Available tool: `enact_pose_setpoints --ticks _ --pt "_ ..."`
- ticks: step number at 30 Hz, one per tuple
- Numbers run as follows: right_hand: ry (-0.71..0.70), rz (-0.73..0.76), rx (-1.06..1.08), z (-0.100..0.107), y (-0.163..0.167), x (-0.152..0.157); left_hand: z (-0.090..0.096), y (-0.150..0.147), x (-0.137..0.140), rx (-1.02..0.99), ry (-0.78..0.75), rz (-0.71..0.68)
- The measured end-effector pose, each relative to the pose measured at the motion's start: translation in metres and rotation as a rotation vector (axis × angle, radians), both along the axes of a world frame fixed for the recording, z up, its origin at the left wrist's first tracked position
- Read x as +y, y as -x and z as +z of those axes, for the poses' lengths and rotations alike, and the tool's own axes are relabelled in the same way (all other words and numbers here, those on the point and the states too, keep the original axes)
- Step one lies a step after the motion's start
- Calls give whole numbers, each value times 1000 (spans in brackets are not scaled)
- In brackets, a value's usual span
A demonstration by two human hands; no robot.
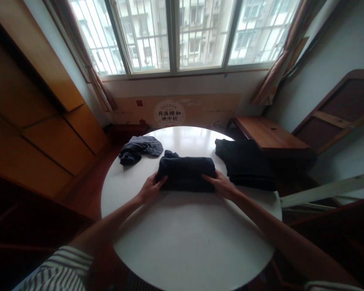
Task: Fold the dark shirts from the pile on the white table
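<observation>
A dark, folded garment (186, 173) lies in a thick bundle at the middle of the round white table (194, 238). My left hand (151, 186) grips its left end, thumb on top and fingers out of sight at the side. At the right end, my right hand (221, 184) holds it the same way, with the thumb pressed on the cloth. What kind of garment it is cannot be made out. To the right sits a stack of folded black clothes (248, 163). A crumpled dark grey cloth (142, 147) rests at the table's back left.
Beyond the table's right side stands a low wooden table (269, 131). Wooden cabinets (48, 141) line the left. A printed banner (197, 109) hangs under the barred window (194, 36). A pale bar (327, 190) reaches the table's right edge.
</observation>
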State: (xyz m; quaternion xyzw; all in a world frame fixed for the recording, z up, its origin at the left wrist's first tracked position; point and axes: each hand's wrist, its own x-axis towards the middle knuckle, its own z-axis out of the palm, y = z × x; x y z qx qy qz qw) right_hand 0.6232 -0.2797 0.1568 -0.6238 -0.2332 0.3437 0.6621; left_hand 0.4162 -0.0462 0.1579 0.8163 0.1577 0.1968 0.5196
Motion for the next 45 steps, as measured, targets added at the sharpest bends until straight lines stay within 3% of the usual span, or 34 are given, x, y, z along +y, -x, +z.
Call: enact_pose_setpoints --ticks 4,13,20,25,27,29,32,34,37,41,45 --pt "17 -73 19 1 -2 10 2 -13 6 58 101 70" --pt "24 -114 -330 9 -16 32 -7 -25 20 53 89 198" --pt "233 -113 -542 7 -29 40 -7 -39 28 196 212 263" --pt "554 -164 -981 29 -22 41 -7 -41 28 233 202 325" --pt "577 -152 -1167 40 -11 48 -5 -41 27 242 139 347" --pt "549 -1 -1288 47 1 57 -3 -41 26 241 44 358" --pt "544 283 -1338 45 17 73 0 -41 25 240 -46 362" --pt "600 365 -1315 38 21 81 3 -39 24 258 -83 356" --pt "666 399 -1255 27 20 87 10 -36 23 256 -294 352" --pt "678 402 -1239 22 17 89 19 -47 23 48 -687 328" --pt "697 419 -1241 20 18 90 14 -69 33 54 -731 299"
